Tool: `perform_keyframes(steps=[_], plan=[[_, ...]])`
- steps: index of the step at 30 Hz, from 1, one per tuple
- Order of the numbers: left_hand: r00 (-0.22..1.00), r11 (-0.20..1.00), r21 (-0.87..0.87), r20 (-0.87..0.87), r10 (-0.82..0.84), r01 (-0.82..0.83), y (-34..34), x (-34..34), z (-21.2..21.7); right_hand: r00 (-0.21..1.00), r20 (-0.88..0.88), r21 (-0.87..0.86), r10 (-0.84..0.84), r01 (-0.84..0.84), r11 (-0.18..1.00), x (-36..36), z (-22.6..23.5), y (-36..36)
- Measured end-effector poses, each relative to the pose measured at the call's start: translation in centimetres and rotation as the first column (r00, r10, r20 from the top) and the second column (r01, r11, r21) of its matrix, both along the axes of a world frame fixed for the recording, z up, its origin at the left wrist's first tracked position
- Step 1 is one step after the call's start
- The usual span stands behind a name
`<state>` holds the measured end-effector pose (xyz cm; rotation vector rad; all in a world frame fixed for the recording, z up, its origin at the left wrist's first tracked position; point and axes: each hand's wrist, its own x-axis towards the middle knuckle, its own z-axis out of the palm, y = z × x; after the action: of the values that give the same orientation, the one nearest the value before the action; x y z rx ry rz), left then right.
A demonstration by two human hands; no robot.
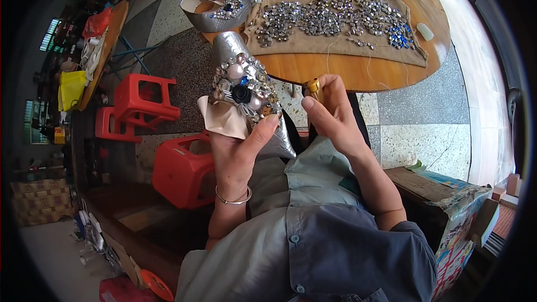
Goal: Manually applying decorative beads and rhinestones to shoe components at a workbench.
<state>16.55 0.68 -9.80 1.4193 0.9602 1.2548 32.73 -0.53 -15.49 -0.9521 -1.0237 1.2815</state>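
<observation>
My left hand [240, 159] pinches a jewelled silver shoe upper [246, 81], probably keeping its gems facing me; my right hand [335, 120] curls at a gold thimble-like piece [315, 87]; pinching, I cannot tell.

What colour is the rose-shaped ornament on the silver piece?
The ornament is black, clearest in the head view.

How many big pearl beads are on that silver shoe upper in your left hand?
2: one pearl bead above the black rose, a second pearl bead at its lower right. Others may be hidden.
</observation>
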Motion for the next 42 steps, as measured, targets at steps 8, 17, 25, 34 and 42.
perform_keyframes(steps=[8,17,25,34,42], plan=[[0.997,1.000,-0.027,0.075,-0.010,0.012,1.6,-0.2,-2.4,0.988,0.027,0.110,-0.153,0.149,0.983,-0.8,-2.7,2.2],[0.990,0.990,-0.093,0.095,-0.099,0.108,2.7,1.1,-4.1,0.996,-0.063,-0.233,0.062,-0.075,0.970,1.4,-3.9,3.4],[0.986,0.985,-0.082,0.089,-0.144,0.152,3.0,1.7,-4.2,0.986,-0.078,-0.203,0.147,-0.161,0.966,1.7,-4.8,3.7],[0.986,0.986,-0.052,0.071,-0.154,0.158,3.2,1.6,-4.3,0.974,-0.013,-0.177,0.225,-0.224,0.958,1.6,-3.9,3.3],[0.981,0.978,-0.141,0.137,-0.136,0.156,3.1,1.3,-4.4,0.974,0.024,-0.187,0.223,-0.215,0.959,1.4,-3.1,3.0]])
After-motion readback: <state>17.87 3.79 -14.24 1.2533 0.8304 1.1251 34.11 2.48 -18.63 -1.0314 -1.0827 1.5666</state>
